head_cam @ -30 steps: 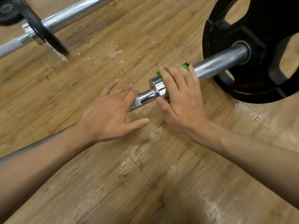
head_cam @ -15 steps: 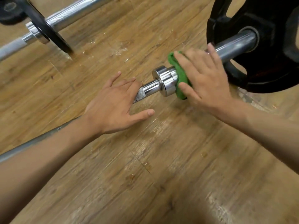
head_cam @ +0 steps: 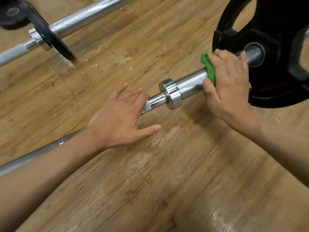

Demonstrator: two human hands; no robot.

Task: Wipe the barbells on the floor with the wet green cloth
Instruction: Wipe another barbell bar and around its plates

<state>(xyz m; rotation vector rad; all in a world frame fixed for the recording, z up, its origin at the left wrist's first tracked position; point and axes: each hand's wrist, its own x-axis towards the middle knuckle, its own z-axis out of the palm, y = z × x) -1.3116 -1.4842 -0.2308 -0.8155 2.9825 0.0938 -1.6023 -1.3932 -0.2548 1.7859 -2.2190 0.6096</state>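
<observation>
Two hands work on one barbell (head_cam: 188, 87) lying on the worn plank floor (head_cam: 167, 181). Nearest, the left hand (head_cam: 120, 118) lies flat with fingers spread and released over the knurled shaft (head_cam: 147, 107), pressing it rather than gripping. Just beyond its fingertips stands the chrome collar (head_cam: 170, 95), then the smooth sleeve. Farther along, the right hand (head_cam: 229, 86) is curled over the sleeve with the green cloth (head_cam: 209, 71) wrapped beneath its palm, thumb below and fingers above; the fingertips nearly touch the large black plate (head_cam: 275, 39). Farthest, well beyond the left hand, a second barbell (head_cam: 80, 19) with a small black plate (head_cam: 50, 39) lies untouched.

Handling: the loaded bar is judged heavy, rigid and prone to roll; polished chrome under a wet cloth will likely be slippery, so the knurled section offers the surer steadying hold. The cloth is soft and limp, conforming round the sleeve, best held by encircling the metal.

Change: one second earlier the right hand and cloth covered the collar; half a second ago they sat just past it; now they have slid far along the sleeve toward the plate, baring the collar. The left hand has kept its place.
</observation>
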